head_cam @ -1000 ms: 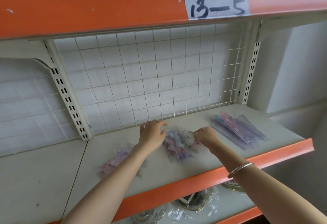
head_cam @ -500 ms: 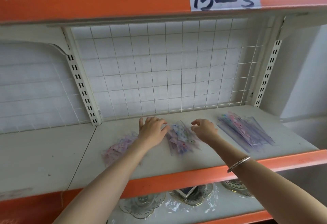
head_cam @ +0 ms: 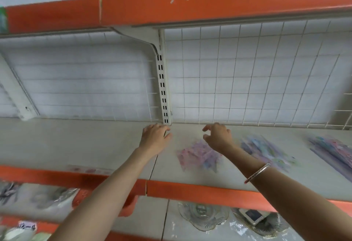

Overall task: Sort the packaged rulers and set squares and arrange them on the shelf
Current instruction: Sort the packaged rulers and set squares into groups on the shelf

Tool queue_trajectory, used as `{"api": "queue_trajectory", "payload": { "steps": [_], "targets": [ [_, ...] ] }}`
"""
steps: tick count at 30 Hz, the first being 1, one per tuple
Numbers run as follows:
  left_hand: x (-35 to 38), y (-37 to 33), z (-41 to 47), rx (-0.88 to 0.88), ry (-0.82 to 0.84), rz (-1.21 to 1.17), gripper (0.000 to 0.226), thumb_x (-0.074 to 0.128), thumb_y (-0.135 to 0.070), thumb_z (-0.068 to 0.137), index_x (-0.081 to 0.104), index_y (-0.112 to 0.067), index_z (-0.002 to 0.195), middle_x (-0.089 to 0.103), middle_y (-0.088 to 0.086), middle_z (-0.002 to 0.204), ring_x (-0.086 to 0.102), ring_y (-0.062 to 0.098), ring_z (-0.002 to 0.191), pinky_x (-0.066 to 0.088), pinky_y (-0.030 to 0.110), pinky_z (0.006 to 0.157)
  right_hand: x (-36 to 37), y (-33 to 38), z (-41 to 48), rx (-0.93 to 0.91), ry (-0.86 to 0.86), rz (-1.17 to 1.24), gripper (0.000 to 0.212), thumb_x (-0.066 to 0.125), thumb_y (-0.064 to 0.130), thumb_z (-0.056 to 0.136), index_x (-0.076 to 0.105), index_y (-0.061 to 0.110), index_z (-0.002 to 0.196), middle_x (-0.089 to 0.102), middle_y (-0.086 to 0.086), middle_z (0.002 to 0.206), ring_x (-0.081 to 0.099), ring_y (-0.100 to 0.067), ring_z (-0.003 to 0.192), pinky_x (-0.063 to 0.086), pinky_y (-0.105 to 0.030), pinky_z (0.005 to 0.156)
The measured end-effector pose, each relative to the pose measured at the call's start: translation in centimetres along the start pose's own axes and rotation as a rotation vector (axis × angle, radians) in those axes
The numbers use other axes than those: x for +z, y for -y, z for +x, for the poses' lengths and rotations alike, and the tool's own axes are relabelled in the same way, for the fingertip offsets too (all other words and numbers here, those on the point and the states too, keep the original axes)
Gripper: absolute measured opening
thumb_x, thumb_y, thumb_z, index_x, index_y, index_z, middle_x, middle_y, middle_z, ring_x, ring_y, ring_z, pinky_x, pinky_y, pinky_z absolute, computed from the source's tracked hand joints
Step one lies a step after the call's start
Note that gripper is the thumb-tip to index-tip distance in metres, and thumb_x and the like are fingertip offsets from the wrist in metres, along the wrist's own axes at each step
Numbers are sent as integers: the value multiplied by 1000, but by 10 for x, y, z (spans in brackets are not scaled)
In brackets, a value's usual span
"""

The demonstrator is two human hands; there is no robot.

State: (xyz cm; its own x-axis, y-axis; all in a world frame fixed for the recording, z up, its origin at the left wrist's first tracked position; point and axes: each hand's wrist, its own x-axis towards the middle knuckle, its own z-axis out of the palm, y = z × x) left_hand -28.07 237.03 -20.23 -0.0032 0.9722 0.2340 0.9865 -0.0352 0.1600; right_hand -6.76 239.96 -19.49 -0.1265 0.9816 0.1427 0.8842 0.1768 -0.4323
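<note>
My left hand [head_cam: 154, 138] hovers palm-down over the shelf [head_cam: 76, 145], holding nothing. My right hand [head_cam: 219, 136] hangs with fingers [head_cam: 206, 127] loosely curled, also empty. Just below those fingers lies a blurred pink packet pile [head_cam: 198, 157]; two more piles [head_cam: 270, 153] sit further right.

- A small white label [head_cam: 27, 227] at the lower left of the frame sits on the orange front edge of the lowest shelf [head_cam: 47, 228]. Its handwritten dark characters look like "12-0", though blur leaves the last one uncertain.
- Printed patterns on the blurred packets cannot be read.
</note>
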Motion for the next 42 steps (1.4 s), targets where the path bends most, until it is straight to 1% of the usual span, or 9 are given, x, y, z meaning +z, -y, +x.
{"api": "queue_trajectory", "payload": {
  "steps": [4, 10, 20, 23, 28, 31, 35, 39, 42],
  "targets": [
    [-17, 63, -9, -61, -4, 26, 37, 40, -38, 99, 57, -20, 127, 57, 5, 130, 49, 25, 122, 32, 33, 101, 28, 57, 10, -80, 35, 8, 33, 53, 24, 90, 59, 20, 123, 55, -5, 130, 45, -24, 125, 29, -35, 102],
    [-35, 141, -28, -124, 25, 21, 39, 38, -38, 100, 51, -22, 133, 52, 4, 135, 48, 25, 123, 32, 35, 103, 67, 134, 20, -169, 78, 20, 32, 51, 22, 90, 59, 21, 121, 56, -5, 127, 45, -24, 123, 29, -34, 101],
    [-54, 231, -68, -146, 130, 4, 41, 43, -39, 99, 48, -23, 136, 49, 3, 139, 44, 23, 128, 33, 34, 106, 127, 230, 3, -322, 230, 34, 28, 55, 29, 90, 61, 23, 117, 57, -3, 125, 46, -23, 121, 30, -33, 99],
    [-54, 247, -81, -144, 179, -49, 39, 49, -41, 96, 52, -25, 132, 53, 1, 134, 46, 21, 125, 36, 35, 104, 139, 246, -10, -359, 319, 23, 29, 56, 32, 89, 62, 23, 116, 59, -1, 123, 47, -23, 120, 30, -35, 99],
    [-54, 258, -95, -139, 299, -90, 30, 58, -50, 88, 62, -33, 113, 62, -11, 113, 52, 13, 109, 39, 34, 96, 152, 260, -28, -375, 416, -15, 29, 61, 38, 87, 64, 22, 111, 61, 2, 116, 52, -19, 112, 33, -37, 97],
    [-54, 257, -97, -121, 371, -89, 30, 59, -52, 87, 63, -32, 108, 61, -11, 110, 53, 12, 106, 38, 33, 95, 156, 263, -33, -342, 423, 13, 23, 63, 30, 86, 67, 18, 104, 64, 0, 112, 56, -20, 107, 42, -39, 97],
    [-50, 259, -99, -109, 406, -97, 30, 58, -54, 86, 59, -31, 105, 54, -9, 104, 49, 14, 108, 37, 35, 94, 160, 266, -38, -286, 401, 65, 19, 61, 15, 83, 70, 7, 99, 69, -9, 106, 63, -25, 99, 52, -38, 88],
    [-47, 258, -100, -103, 422, -88, 21, 54, -49, 90, 55, -31, 102, 52, -6, 107, 41, 18, 113, 35, 36, 91, 164, 270, -42, -238, 435, 116, 25, 54, 4, 80, 68, -8, 97, 70, -20, 100, 66, -32, 94, 55, -44, 82],
    [-47, 256, -99, -105, 459, -79, 23, 51, -48, 92, 53, -29, 107, 52, -3, 114, 38, 20, 116, 33, 37, 93, 163, 270, -41, -222, 459, 135, 26, 53, 3, 78, 67, -10, 96, 70, -21, 99, 66, -32, 92, 56, -44, 79]
  ]
}}
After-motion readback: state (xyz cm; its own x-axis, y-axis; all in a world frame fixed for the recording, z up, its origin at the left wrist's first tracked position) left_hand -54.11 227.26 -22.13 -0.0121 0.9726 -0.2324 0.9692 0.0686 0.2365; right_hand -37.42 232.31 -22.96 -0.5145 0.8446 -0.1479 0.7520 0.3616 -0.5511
